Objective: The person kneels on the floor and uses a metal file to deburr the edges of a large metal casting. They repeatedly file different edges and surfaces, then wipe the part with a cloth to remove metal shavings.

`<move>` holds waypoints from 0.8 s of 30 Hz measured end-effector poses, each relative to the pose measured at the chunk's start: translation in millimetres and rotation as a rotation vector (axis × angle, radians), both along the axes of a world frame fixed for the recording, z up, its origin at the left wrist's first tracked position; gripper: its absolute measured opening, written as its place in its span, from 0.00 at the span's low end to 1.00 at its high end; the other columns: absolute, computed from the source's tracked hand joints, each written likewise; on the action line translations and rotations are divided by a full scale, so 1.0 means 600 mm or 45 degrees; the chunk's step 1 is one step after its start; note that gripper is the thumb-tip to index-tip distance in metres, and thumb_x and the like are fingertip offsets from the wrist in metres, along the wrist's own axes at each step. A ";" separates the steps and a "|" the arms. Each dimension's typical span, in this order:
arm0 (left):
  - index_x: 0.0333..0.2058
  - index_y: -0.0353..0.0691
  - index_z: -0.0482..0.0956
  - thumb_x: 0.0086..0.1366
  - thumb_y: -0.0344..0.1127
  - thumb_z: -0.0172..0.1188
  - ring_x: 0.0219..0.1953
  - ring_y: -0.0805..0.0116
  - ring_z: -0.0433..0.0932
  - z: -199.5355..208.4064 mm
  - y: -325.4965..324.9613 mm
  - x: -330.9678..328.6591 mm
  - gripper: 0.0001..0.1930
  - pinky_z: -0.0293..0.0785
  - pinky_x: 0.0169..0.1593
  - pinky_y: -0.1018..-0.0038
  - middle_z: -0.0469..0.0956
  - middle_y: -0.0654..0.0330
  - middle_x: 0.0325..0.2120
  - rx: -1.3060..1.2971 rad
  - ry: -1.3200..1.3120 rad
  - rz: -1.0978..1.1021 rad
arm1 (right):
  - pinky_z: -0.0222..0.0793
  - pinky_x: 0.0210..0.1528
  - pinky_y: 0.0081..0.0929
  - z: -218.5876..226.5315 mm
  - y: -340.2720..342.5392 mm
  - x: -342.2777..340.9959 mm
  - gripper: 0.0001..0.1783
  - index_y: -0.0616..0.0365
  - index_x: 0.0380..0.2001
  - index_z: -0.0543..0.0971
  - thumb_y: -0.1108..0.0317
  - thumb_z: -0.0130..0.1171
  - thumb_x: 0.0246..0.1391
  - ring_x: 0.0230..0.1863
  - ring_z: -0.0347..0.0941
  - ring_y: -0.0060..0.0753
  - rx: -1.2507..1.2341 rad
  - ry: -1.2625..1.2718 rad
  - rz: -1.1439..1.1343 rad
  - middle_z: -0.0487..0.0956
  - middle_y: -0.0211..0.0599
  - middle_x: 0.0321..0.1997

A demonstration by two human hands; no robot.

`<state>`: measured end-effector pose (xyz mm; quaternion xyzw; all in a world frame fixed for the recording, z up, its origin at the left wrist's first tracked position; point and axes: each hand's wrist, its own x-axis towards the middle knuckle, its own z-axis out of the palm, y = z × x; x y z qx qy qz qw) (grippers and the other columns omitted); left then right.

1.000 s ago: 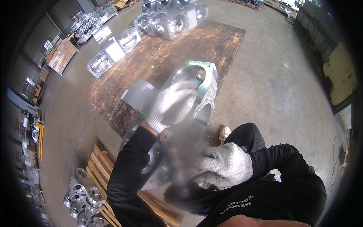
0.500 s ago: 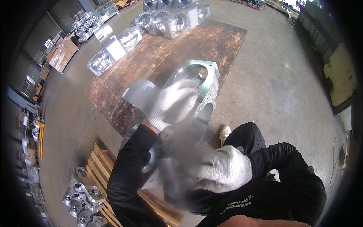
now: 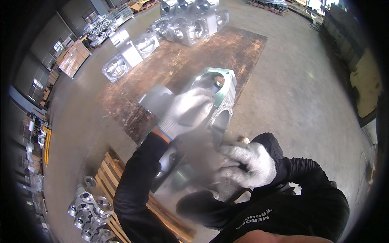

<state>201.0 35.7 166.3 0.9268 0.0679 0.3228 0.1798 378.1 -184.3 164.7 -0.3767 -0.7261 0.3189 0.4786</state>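
Note:
A large machined metal housing (image 3: 221,87) with round bores stands upright in front of me, its lower part hidden behind my arms. My left hand (image 3: 184,111), in a white knit glove, lies flat on the housing's face and steadies it. My right hand (image 3: 247,164), also gloved, is closed around something blurred at the housing's lower part; I cannot make out what it holds. Both sleeves are black.
A rusty steel plate (image 3: 170,69) lies on the concrete floor behind the housing, with several similar metal castings (image 3: 190,26) along its far edge. A wooden pallet (image 3: 111,178) sits at lower left beside small metal parts (image 3: 91,208). Racks and crates line the left wall.
My right hand has shifted slightly up and to the right with a blurred motion near the housing's lower part. The left hand stays on the housing's face.

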 end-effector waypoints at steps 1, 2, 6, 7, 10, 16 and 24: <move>0.45 0.35 0.84 0.60 0.23 0.64 0.50 0.54 0.84 0.015 -0.008 -0.009 0.13 0.81 0.52 0.67 0.83 0.51 0.47 0.007 0.008 0.011 | 0.76 0.35 0.28 0.005 -0.005 0.005 0.24 0.68 0.54 0.77 0.64 0.68 0.60 0.31 0.82 0.34 -0.025 0.091 -0.007 0.82 0.40 0.32; 0.46 0.35 0.84 0.60 0.23 0.64 0.49 0.53 0.84 0.029 -0.019 -0.014 0.14 0.81 0.52 0.66 0.83 0.51 0.47 0.013 0.016 0.018 | 0.76 0.35 0.26 0.010 -0.012 0.009 0.23 0.69 0.53 0.77 0.64 0.67 0.62 0.30 0.82 0.31 -0.052 0.182 -0.018 0.82 0.37 0.30; 0.47 0.34 0.83 0.58 0.24 0.64 0.50 0.53 0.83 0.074 -0.084 -0.006 0.16 0.80 0.52 0.67 0.82 0.51 0.47 0.147 0.037 0.220 | 0.70 0.29 0.21 0.027 -0.033 0.023 0.25 0.64 0.51 0.76 0.50 0.58 0.70 0.27 0.74 0.21 -0.346 0.562 -0.281 0.80 0.32 0.31; 0.48 0.34 0.79 0.57 0.34 0.67 0.44 0.52 0.82 0.086 -0.093 0.007 0.20 0.82 0.44 0.64 0.78 0.51 0.47 0.301 -0.007 0.157 | 0.69 0.28 0.20 0.029 -0.036 0.027 0.25 0.63 0.51 0.75 0.48 0.58 0.70 0.25 0.73 0.20 -0.406 0.669 -0.309 0.81 0.33 0.32; 0.54 0.33 0.74 0.55 0.35 0.68 0.35 0.55 0.80 0.089 -0.167 0.053 0.27 0.81 0.38 0.65 0.72 0.51 0.50 0.401 0.117 0.441 | 0.64 0.23 0.17 0.032 -0.047 0.046 0.27 0.60 0.49 0.72 0.44 0.56 0.69 0.22 0.71 0.18 -0.572 0.975 -0.241 0.82 0.39 0.35; 0.46 0.37 0.73 0.64 0.32 0.60 0.29 0.69 0.77 0.067 -0.230 0.180 0.13 0.81 0.32 0.72 0.68 0.57 0.40 0.843 0.281 0.553 | 0.59 0.17 0.15 0.014 -0.087 0.088 0.28 0.61 0.51 0.70 0.53 0.69 0.60 0.17 0.65 0.17 -0.664 1.116 -0.309 0.79 0.39 0.36; 0.57 0.36 0.74 0.65 0.48 0.62 0.42 0.59 0.80 0.020 -0.164 0.238 0.28 0.82 0.42 0.61 0.73 0.51 0.50 0.644 0.356 0.776 | 0.56 0.20 0.15 -0.057 -0.108 0.224 0.16 0.54 0.46 0.71 0.70 0.66 0.58 0.18 0.60 0.14 -0.541 1.189 -0.806 0.76 0.29 0.33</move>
